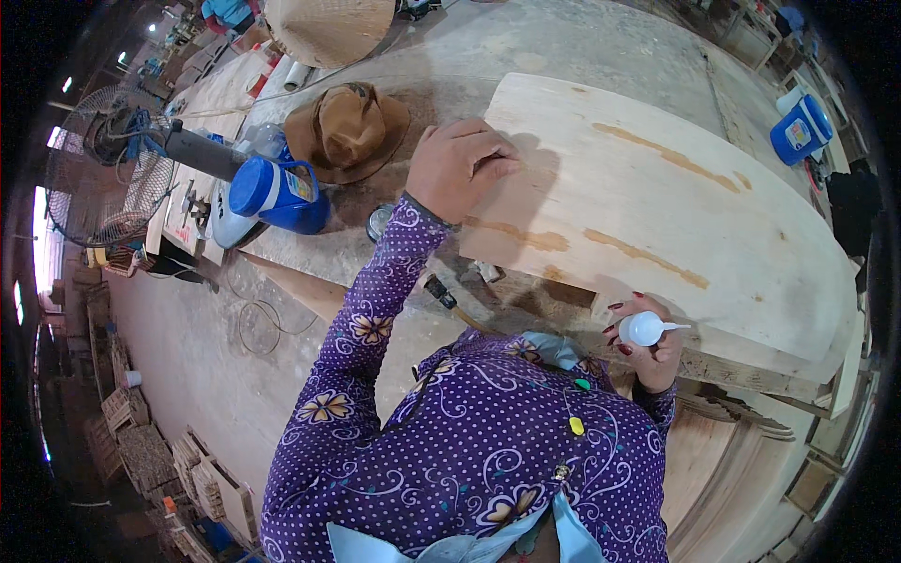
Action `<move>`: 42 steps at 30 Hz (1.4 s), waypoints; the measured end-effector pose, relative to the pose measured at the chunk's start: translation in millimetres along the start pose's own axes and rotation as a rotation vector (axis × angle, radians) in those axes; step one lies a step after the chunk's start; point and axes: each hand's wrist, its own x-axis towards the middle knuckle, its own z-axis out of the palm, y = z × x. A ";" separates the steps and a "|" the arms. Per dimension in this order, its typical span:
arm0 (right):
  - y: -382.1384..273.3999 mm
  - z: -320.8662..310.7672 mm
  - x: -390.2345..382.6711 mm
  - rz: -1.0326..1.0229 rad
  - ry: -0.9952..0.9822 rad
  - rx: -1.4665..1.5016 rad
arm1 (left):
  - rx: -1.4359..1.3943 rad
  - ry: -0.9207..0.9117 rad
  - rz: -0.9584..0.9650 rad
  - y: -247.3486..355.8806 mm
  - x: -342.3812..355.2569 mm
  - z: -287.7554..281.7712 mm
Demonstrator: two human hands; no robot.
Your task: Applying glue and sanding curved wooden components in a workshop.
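Note:
A pale wooden panel [657, 206] with a curved far right edge lies before me, several long brownish patches streaking its face. Over its left end is my left hand [463, 171], fingers curled and thumb pressed to them in a pinch. Whatever the fingertips hold, if anything, is too small to make out. At the panel's near edge my right hand [657, 352] is wrapped round a small white squeeze bottle [642, 328], its thin nozzle pointing right. Part of that hand is hidden behind the bottle.
Left of the panel lie a brown hat [347, 131] and a blue jug [282, 195]. A caged fan [108, 164] stands at far left, a conical hat [328, 28] at the back. Another blue jug [801, 129] is at far right. An air hose fitting [439, 291] lies near my body.

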 end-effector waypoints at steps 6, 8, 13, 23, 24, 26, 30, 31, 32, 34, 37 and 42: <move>-0.9 2.0 -0.2 0.024 0.015 -0.019 | 0.093 0.054 0.029 -17.2 -9.0 -10.5; -0.3 3.1 -0.6 0.028 0.027 0.007 | 0.108 0.067 0.005 -13.5 -9.7 -14.5; 2.9 2.5 -1.0 -0.003 0.043 -0.016 | 0.161 0.078 -0.035 -17.3 -13.4 -19.0; 6.5 -2.3 -1.1 -0.013 0.015 -0.013 | 0.193 0.106 0.009 -13.5 -14.7 -9.1; 6.6 -2.6 -1.2 -0.004 0.014 -0.016 | 0.200 0.120 0.048 -11.7 -13.8 -8.7; 7.1 -2.6 -1.4 -0.004 0.012 -0.029 | 0.202 0.118 0.047 -9.9 -14.3 -7.3; 4.6 -0.6 -0.5 -0.002 0.015 -0.036 | 0.173 0.110 0.073 -5.6 -10.8 -2.9; 5.0 -1.0 -0.4 -0.003 0.015 -0.036 | 0.173 0.110 0.073 -4.7 -10.6 -1.9; 5.8 -1.6 -0.1 -0.012 0.007 -0.024 | 0.175 0.080 0.048 -3.7 -10.7 -1.1; 5.9 -2.1 -0.2 -0.022 -0.001 -0.013 | 0.176 0.049 0.022 -3.7 -10.7 -1.1; 5.3 -1.7 -0.8 0.002 0.009 -0.009 | 0.222 0.126 0.108 -10.2 -14.0 -7.3; 9.2 -3.5 -2.0 -0.001 0.025 -0.005 | 0.262 0.137 -0.006 -22.9 -21.0 -17.8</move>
